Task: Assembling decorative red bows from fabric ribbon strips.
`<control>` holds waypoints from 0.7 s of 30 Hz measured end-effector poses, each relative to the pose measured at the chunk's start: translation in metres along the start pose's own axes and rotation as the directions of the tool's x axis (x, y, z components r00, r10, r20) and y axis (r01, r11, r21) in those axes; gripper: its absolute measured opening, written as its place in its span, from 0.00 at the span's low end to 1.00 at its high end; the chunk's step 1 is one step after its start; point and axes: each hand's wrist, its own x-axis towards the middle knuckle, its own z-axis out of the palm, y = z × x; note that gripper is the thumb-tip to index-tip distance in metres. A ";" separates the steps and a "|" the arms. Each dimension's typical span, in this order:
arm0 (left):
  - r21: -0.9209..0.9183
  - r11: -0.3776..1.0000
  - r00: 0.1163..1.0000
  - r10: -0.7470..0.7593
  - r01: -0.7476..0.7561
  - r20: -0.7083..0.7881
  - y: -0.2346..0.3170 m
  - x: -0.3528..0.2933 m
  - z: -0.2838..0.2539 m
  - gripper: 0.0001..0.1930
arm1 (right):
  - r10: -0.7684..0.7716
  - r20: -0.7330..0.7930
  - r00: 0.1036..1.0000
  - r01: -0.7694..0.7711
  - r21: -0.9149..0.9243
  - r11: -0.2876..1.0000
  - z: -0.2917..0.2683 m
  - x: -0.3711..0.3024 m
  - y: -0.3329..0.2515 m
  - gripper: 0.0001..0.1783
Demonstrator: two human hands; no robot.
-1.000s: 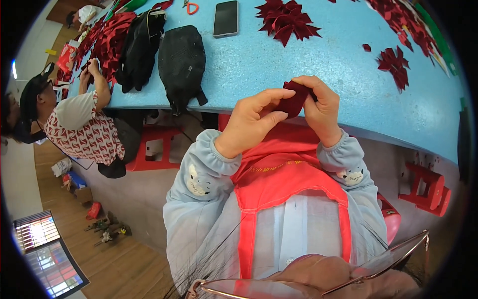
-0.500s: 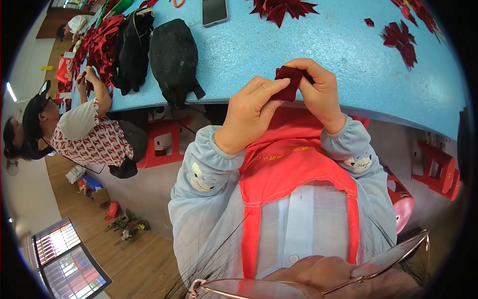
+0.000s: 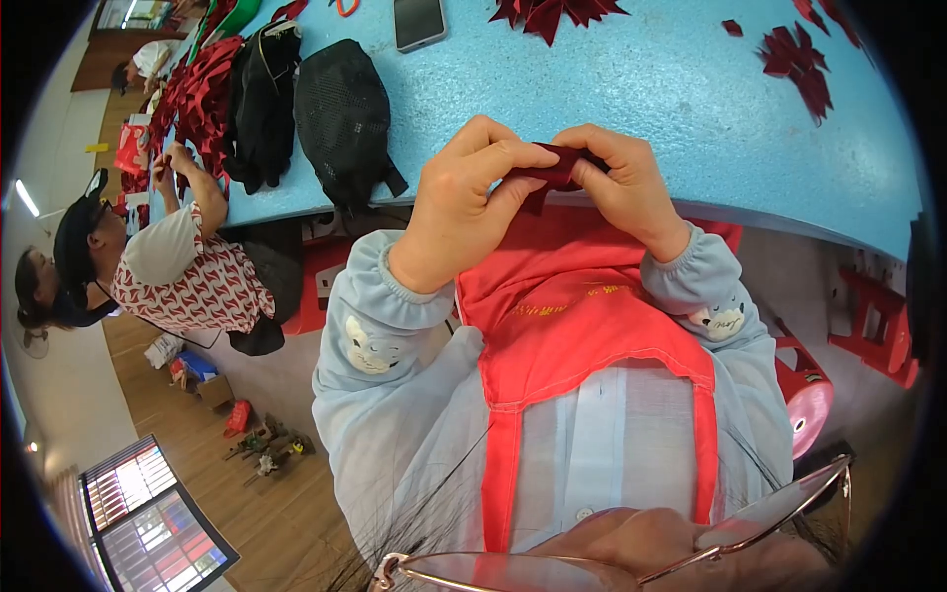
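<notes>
Between my two hands, at the near edge of the blue table, is a piece of dark red velvety fabric [image 3: 559,170], folded or bent over. My left hand [image 3: 467,192] pinches its left end between thumb and fingers, and a small flap hangs below those fingertips. On the other side, my right hand [image 3: 623,183] grips the right end, with the thumb toward me and the fingers curled behind. Part of the fabric is hidden by my fingers. Both forearms wear light blue sleeves over a red apron [image 3: 582,335].
On the blue table [image 3: 592,94] lie a black mesh bag [image 3: 342,113], another black bag [image 3: 264,109], a phone [image 3: 420,22] and dark red pointed fabric pieces [image 3: 797,69]. At the left, a co-worker [image 3: 187,266] sits by a red fabric heap [image 3: 204,94]. Red stools [image 3: 873,326] stand beneath.
My left hand has moved left and slightly up, its fingers now over the fabric's left end. The fabric has gone from a flat square patch to a bent strip between both hands.
</notes>
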 end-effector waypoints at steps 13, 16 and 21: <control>0.074 0.947 0.931 0.291 -0.313 0.220 -0.017 0.023 -0.012 0.10 | 0.143 0.332 0.933 -0.223 0.219 0.950 -0.015 0.000 -0.002 0.07; 0.136 0.830 0.825 0.492 -0.540 0.278 -0.023 0.032 -0.017 0.11 | 0.143 0.365 0.920 -0.245 0.249 0.937 -0.017 0.004 -0.002 0.07; 0.039 0.893 0.809 0.387 -0.449 0.442 -0.026 0.050 -0.029 0.11 | 0.106 0.463 0.880 -0.219 0.198 0.956 -0.023 0.014 -0.002 0.07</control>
